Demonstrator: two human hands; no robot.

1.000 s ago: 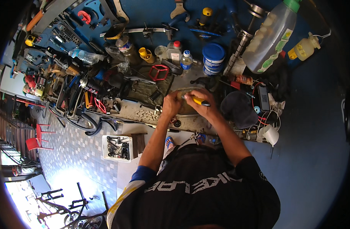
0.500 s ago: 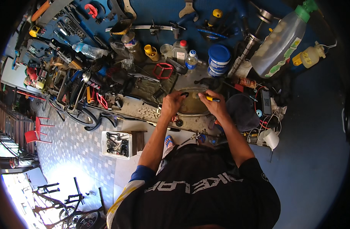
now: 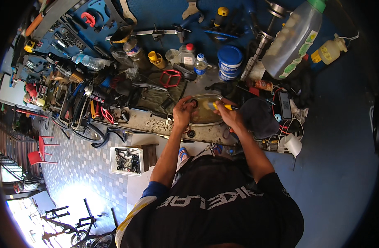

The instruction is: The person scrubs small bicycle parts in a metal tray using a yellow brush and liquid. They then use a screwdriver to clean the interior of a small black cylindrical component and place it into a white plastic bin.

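Head, LH [image 3: 182,113] w/ ring [image 3: 196,102], RH [image 3: 229,115] w/ tool [image 3: 227,107]

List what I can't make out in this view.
All in head view:
Dark ring: partly hidden by the left hand.
Yellow tool: grip partly covered by the right hand.
Large jug: green cap cut off by the upper edge.
Parts in the white basket: too small to tell apart.

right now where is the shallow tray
In the head view, the shallow tray sits on the workbench just right of centre, between the left hand and right hand, left of the dark grey cloth.
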